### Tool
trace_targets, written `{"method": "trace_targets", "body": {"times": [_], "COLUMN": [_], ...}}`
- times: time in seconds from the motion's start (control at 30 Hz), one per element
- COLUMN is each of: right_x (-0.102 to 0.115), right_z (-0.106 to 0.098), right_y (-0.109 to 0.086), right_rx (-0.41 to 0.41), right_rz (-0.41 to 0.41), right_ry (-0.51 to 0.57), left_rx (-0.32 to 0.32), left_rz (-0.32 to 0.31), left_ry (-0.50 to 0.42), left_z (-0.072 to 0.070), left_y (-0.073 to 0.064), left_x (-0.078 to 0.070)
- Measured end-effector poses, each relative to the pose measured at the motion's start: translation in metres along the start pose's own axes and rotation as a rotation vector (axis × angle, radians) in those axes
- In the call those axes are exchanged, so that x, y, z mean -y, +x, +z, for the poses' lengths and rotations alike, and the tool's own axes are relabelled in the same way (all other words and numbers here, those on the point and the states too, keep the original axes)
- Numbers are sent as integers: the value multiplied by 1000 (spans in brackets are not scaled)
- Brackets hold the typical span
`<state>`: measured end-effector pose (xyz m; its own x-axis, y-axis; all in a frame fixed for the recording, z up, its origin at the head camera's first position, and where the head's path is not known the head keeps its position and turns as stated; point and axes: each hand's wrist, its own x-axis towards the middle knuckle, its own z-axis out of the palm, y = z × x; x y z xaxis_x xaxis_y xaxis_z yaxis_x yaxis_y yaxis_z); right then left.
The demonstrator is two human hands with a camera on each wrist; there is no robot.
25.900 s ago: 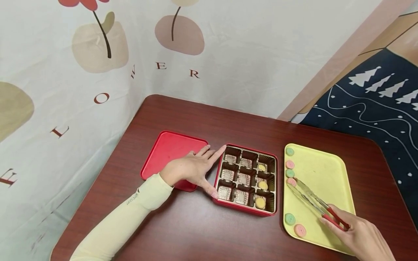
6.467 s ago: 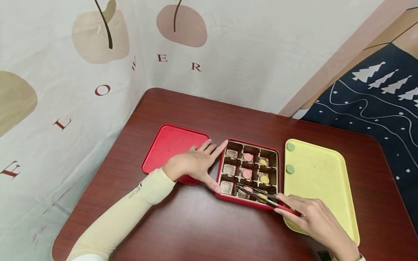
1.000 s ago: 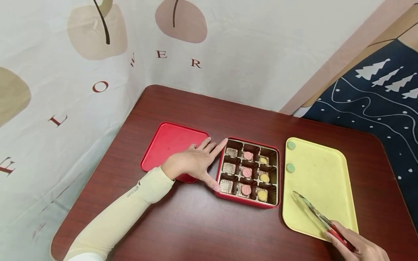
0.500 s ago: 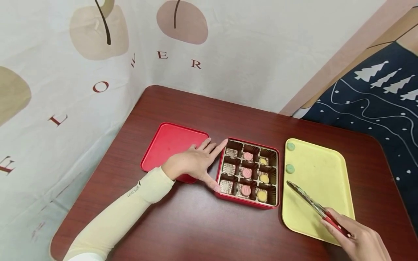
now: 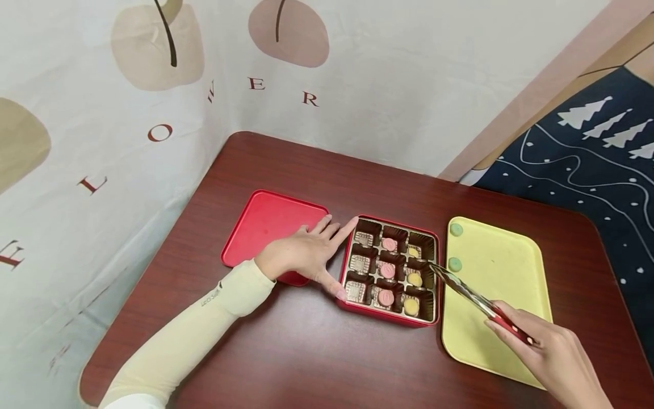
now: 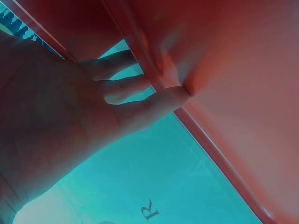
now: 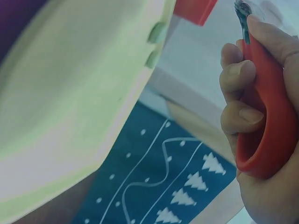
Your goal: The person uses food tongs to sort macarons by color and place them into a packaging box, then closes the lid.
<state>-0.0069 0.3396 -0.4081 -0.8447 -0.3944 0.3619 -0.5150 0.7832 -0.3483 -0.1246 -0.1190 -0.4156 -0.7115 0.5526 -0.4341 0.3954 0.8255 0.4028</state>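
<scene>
My right hand (image 5: 557,352) grips red-handled metal tongs (image 5: 472,298), their arms close together. The tong tips overlap the right rim of a red box (image 5: 388,321) with a brown-gold divided insert; I cannot tell whether they hold a piece. Round pink candies (image 5: 387,270) lie in the insert's middle column and yellow ones (image 5: 411,307) in the right column. The left column's compartments show bare bottoms. My left hand (image 5: 304,253) spreads flat, thumb and forefinger at the box's left side. In the left wrist view a fingertip touches the red wall (image 6: 233,93).
A yellow tray (image 5: 501,295) stands right of the box, with two green candies (image 5: 455,264) along its left edge. The red lid (image 5: 271,224) lies left of the box, partly under the left hand. Printed curtains (image 5: 398,102) hang behind the brown table (image 5: 286,352).
Over the last second the tongs moved left and away from me, from tray to box rim. Since the oldest frame, pink candies went from tray to box; one green left the tray.
</scene>
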Motion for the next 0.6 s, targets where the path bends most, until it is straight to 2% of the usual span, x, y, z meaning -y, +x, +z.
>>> {"method": "trace_targets", "body": {"times": [0.37, 0.6], "right_x": [32, 47], "right_z": [20, 36], "right_y": [47, 63], "right_rx": [16, 37], "right_rz": [-160, -259], "right_ry": [107, 110], "left_rx": [-1, -1], "left_rz": [-13, -19], "left_ry": [9, 27], "left_z": [-1, -1], "left_y": [0, 1], "left_x": [-2, -3]}}
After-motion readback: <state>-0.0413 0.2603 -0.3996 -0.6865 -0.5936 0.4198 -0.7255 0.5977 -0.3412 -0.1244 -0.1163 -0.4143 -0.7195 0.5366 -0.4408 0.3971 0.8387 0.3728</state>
